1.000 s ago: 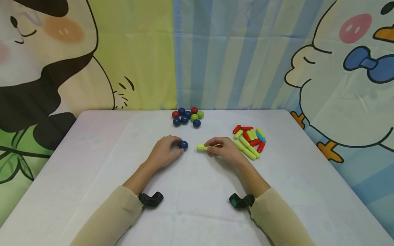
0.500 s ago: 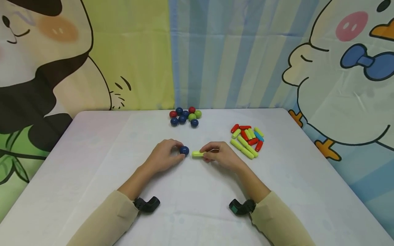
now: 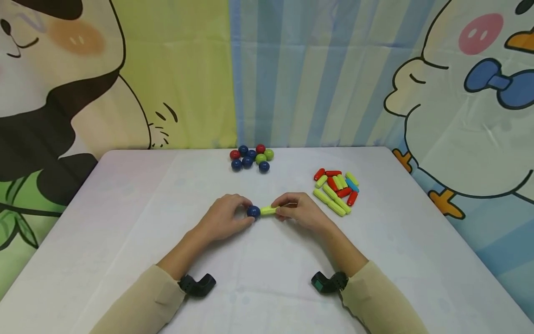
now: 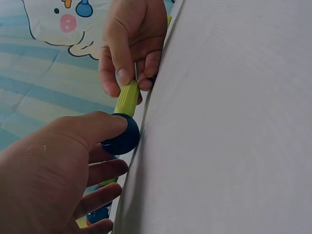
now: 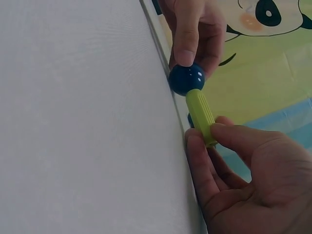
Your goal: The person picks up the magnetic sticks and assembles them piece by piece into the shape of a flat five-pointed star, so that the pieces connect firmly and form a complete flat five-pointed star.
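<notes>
Prob. a play-type tabletop set-up, home vs. studio unclear: cartoon cloth [image 3: 288, 69] w/ panda [image 3: 93, 106] & duck [image 3: 467, 139] pics hangs behind a white table [image 3: 125, 222] w/ bright balls [image 3: 247, 162] & rods [image 3: 336, 198], plus wrist cams [image 3: 197, 286].

Room between the forearms [image 3: 183, 250] over the desk [image 3: 250, 283], blue ball [image 3: 253, 212] and lime stick [image 3: 268, 211] barring its far end, clustered balls [image 3: 247, 162] beyond, heaped sticks [image 3: 344, 192] rightward.
</notes>
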Available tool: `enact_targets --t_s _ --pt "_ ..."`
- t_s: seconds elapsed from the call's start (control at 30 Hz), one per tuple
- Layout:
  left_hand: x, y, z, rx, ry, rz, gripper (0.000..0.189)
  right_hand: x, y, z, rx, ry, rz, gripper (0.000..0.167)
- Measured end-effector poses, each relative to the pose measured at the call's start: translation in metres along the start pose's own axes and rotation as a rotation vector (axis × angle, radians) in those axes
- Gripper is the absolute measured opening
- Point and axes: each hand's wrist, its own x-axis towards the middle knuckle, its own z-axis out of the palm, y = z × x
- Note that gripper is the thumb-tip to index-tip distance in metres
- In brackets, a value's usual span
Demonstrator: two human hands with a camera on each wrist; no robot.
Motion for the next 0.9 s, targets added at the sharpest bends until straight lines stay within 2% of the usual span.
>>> enact_targets --t_s 0.27,0.43,0.57,0.73,0.9 --pt "-0.002 0.000 0.005 -0.118 -0.002 0.056 0.040 0.003 0.001 0.003 0.077 0.067 0.086 0.022" --pt "-0.001 0.002 0.007 -0.137 -0.013 0.079 0.039 0.006 0.000 0.005 0.137 0.125 0.136 0.029" --pt "0.000 0.005 0.012 -0.119 -0.028 0.147 0.038 0.007 -0.001 0.007 0.249 0.158 0.171 0.039" --pt "-0.001 0.012 0.015 -0.091 -0.037 0.220 0.036 0.007 -0.003 0.012 0.330 0.145 0.153 0.036" --pt "-0.003 0.015 0.016 -0.069 -0.053 0.235 0.038 0.005 -0.004 0.016 0.265 0.104 0.107 0.026"
